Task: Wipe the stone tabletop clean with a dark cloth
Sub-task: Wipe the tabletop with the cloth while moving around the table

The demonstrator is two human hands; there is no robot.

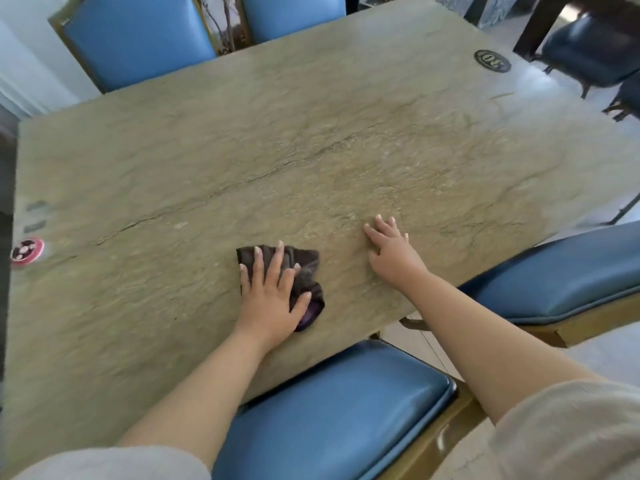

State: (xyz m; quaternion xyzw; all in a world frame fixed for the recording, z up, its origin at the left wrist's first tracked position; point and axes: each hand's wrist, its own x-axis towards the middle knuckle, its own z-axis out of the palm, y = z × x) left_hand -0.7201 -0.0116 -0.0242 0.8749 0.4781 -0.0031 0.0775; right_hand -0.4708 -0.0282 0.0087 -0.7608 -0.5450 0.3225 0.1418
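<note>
A beige stone tabletop with dark veins fills most of the view. My left hand lies flat with spread fingers on a crumpled dark brown cloth, pressing it onto the stone near the table's front edge. The cloth sticks out to the right of the hand and beyond its fingertips. My right hand rests palm down on the bare stone a little to the right, fingers apart, holding nothing.
Blue padded chairs stand at the front, at the right and at the far side. A round dark disc sits at the far right corner. A red and white round item lies at the left edge.
</note>
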